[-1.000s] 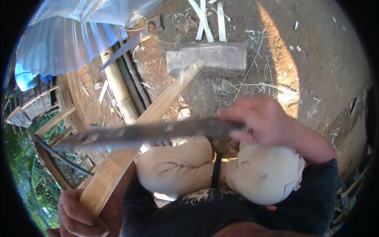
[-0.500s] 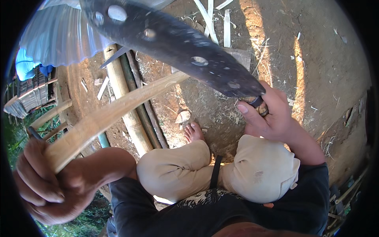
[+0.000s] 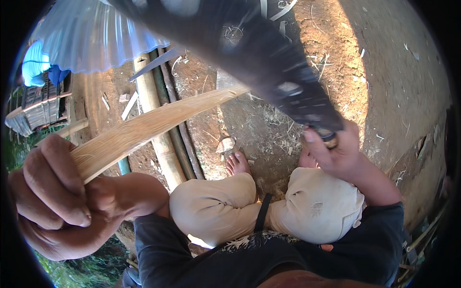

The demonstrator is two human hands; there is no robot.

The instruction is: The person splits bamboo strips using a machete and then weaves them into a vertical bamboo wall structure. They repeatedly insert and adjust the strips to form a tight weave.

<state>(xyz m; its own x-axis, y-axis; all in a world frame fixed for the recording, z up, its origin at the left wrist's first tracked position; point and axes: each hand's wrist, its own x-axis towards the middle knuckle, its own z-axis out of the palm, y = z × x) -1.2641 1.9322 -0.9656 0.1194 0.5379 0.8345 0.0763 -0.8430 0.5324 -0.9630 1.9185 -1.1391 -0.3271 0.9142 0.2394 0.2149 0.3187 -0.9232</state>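
Observation:
My left hand (image 3: pixel 50 197) is wrapped round the thick end of a pale, flat wooden strip (image 3: pixel 158 126), which slants up and to the right and tapers toward its far end. My right hand (image 3: pixel 342 150) grips the short handle of a machete (image 3: pixel 293 89). Its broad, dark blade has several pale spots or holes and is smeared by motion. The blade runs to the upper left, over the strip's far tip; whether they touch I cannot tell.
Bamboo and dark poles (image 3: pixel 161 139) lie on the ground beyond my left knee. A clear corrugated sheet (image 3: pixel 103 41) stands at the upper left, near blue cloth (image 3: pixel 34 66). Shavings litter the dirt around my bare feet (image 3: pixel 238 164), along with a pale chip (image 3: pixel 225 144).
The machete has swung to a steeper slant, its handle a little right and lower. My left hand has risen slightly, and the strip's tip has shifted right.

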